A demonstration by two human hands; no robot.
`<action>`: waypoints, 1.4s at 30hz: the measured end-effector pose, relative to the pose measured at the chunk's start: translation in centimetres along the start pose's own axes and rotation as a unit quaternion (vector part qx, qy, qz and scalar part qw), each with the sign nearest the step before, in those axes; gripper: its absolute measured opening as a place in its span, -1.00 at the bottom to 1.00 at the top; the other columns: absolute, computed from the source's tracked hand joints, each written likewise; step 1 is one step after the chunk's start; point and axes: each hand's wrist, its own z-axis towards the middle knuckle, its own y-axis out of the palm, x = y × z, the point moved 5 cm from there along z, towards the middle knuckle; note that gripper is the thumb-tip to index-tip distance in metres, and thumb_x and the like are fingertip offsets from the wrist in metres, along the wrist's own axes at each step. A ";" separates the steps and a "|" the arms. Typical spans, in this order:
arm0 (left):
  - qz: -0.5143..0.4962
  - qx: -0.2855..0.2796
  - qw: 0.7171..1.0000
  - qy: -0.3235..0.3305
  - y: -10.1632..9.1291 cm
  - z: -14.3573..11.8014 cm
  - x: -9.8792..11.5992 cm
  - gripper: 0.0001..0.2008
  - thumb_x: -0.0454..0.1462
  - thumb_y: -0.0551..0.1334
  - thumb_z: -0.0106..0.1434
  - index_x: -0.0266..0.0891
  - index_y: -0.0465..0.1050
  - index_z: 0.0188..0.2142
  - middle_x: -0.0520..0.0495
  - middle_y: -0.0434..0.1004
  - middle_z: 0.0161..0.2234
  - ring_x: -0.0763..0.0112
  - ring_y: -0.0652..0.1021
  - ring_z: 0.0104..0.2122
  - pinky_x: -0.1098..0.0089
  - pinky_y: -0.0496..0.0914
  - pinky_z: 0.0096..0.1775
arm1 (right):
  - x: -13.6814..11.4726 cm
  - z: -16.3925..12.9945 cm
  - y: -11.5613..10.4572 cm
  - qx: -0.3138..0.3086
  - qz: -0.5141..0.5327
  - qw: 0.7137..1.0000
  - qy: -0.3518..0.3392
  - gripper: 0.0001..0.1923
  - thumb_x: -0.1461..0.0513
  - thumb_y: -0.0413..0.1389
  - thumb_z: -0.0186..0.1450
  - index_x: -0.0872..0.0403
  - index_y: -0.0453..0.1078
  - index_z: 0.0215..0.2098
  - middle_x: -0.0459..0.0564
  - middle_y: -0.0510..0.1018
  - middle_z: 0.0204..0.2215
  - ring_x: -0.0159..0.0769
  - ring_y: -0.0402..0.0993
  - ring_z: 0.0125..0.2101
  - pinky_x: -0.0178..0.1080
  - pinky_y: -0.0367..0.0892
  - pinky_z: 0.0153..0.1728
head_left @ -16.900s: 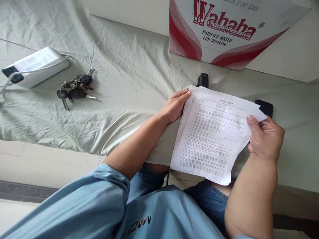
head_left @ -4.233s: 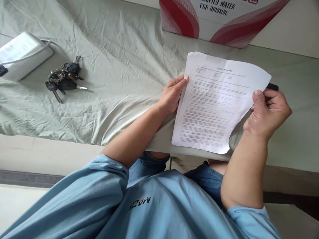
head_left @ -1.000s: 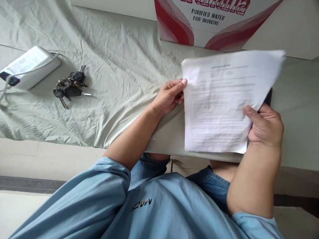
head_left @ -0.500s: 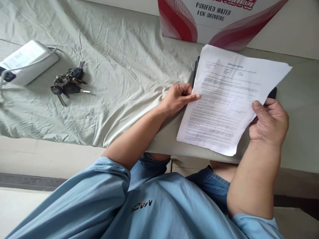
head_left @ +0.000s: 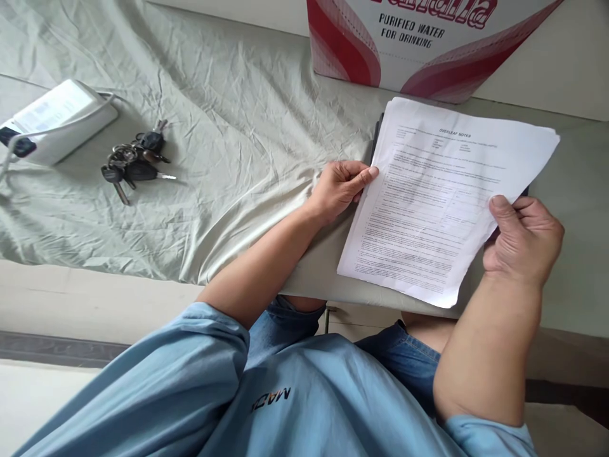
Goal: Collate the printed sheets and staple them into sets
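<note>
Head view: both hands on a stack of printed sheets (head_left: 438,197), top page headed "OVERLEAF NOTES", lying tilted near the table's front edge, lower corner just over the edge. Right hand (head_left: 526,238) pinches the stack's right edge, thumb on top, fingers curled underneath. Left hand (head_left: 340,190) is at the left edge, fingers bent, index fingertip touching the paper margin; a real grip there cannot be told. A dark flat object (head_left: 375,136) peeks out from under the stack's upper left corner, mostly hidden. Table covered by a wrinkled pale green cloth (head_left: 228,127). Bunch of keys (head_left: 136,166) lies well left of the hands, white power strip (head_left: 57,120) with cable further left. Red-and-white water carton (head_left: 428,44) stands just behind the stack.
</note>
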 end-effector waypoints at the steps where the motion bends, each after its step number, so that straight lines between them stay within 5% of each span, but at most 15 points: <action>1: 0.007 0.006 1.000 0.002 0.0 0.0 0.0 -0.21 0.43 0.74 0.16 -0.16 0.57 -0.48 0.10 0.28 -0.56 0.51 0.28 -0.50 0.32 0.13 -0.42 | 0.0 -0.1 0.0 0.002 0.006 1.000 0.004 -0.38 -0.15 0.80 -0.17 -0.08 0.59 -0.49 -0.22 0.58 -0.50 -0.30 0.41 -0.38 -0.02 0.64 -0.11; 8: -0.021 0.049 0.998 0.028 0.0 -0.1 0.1 -0.23 0.28 0.88 -0.01 -0.20 0.54 -0.48 0.08 0.49 -0.48 0.53 0.39 -0.42 0.37 0.25 -0.33 | 0.5 -0.2 0.3 -0.006 0.020 0.999 0.030 -0.43 -0.04 0.78 -0.20 -0.05 0.68 -0.36 -0.19 0.68 -0.42 -0.27 0.49 -0.34 0.05 0.70 -0.03; 16: -0.044 0.024 0.999 -0.012 0.1 0.0 0.4 -0.28 0.35 0.75 0.26 -0.16 0.58 -0.40 0.11 0.37 -0.51 0.53 0.31 -0.49 0.36 0.22 -0.41 | -0.3 0.0 0.0 -0.018 0.024 0.999 -0.014 -0.40 -0.14 0.80 -0.13 -0.05 0.69 -0.37 -0.17 0.67 -0.41 -0.23 0.50 -0.34 0.06 0.68 -0.08; 22: -0.017 0.017 1.000 0.000 0.0 0.0 0.1 -0.28 0.33 0.83 0.07 -0.19 0.66 -0.42 0.13 0.31 -0.53 0.57 0.21 -0.49 0.34 0.05 -0.40 | -0.7 0.4 -0.3 0.021 0.022 0.999 -0.037 -0.43 -0.13 0.77 -0.15 -0.08 0.64 -0.43 -0.18 0.63 -0.44 -0.22 0.49 -0.33 0.12 0.69 -0.01; 26: -0.022 0.042 0.999 0.013 -0.1 0.0 -0.1 -0.26 0.31 0.86 0.02 -0.20 0.63 -0.44 0.09 0.42 -0.48 0.55 0.31 -0.44 0.35 0.13 -0.37 | -0.8 0.5 0.0 0.038 0.027 0.998 -0.047 -0.52 -0.05 0.73 -0.13 -0.09 0.68 -0.39 -0.18 0.66 -0.43 -0.24 0.49 -0.33 0.05 0.68 -0.03; 31: -0.016 0.057 0.998 0.030 -0.3 0.1 -0.3 -0.17 0.28 0.89 -0.04 -0.17 0.43 -0.51 0.10 0.35 -0.49 0.51 0.30 -0.43 0.33 0.15 -0.37 | -0.6 0.4 0.4 0.025 0.027 0.998 -0.041 -0.55 0.04 0.72 -0.12 -0.04 0.68 -0.38 -0.14 0.66 -0.43 -0.25 0.50 -0.34 -0.04 0.62 -0.12; 37: -0.025 0.048 0.998 0.016 -0.4 0.1 -0.6 -0.14 0.21 0.89 0.07 -0.13 0.28 -0.46 0.09 0.28 -0.45 0.47 0.30 -0.41 0.29 0.15 -0.35 | -0.6 0.6 -0.1 0.035 -0.010 0.998 -0.059 -0.49 -0.08 0.69 -0.11 -0.09 0.62 -0.38 -0.16 0.61 -0.41 -0.20 0.50 -0.34 0.13 0.68 -0.03; 42: -0.089 0.031 0.995 -0.022 0.2 -0.3 -0.8 -0.21 0.27 0.79 0.25 -0.13 0.34 -0.36 0.04 0.45 -0.36 0.42 0.49 -0.38 0.30 0.36 -0.31 | -0.2 1.1 -0.6 0.045 -0.020 0.996 -0.073 -0.52 -0.09 0.65 -0.05 -0.11 0.57 -0.38 -0.17 0.56 -0.40 -0.17 0.51 -0.30 0.22 0.69 0.15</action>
